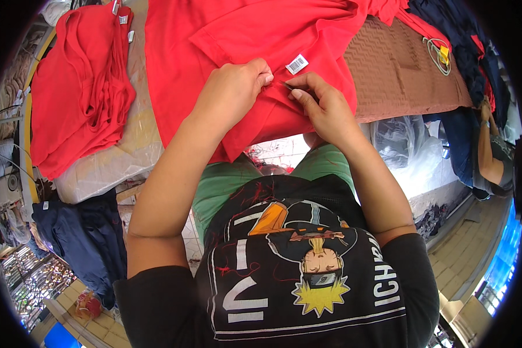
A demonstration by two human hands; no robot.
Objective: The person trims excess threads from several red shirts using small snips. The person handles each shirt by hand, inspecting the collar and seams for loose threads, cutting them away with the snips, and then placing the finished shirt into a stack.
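surface: plastic-covered table (107, 165) | both hands' fingers (265, 77) pinched shut on red garment (226, 35) | tiled floor (284, 152)

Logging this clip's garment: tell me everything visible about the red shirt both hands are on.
The red shirt is plain knit-looking fabric, spread flat and creased across the worktable, its lower edge hanging toward the person's lap. A small white barcode tag sits on it. The left hand and right hand pinch a fold just below that tag. It overlaps brown fabric.
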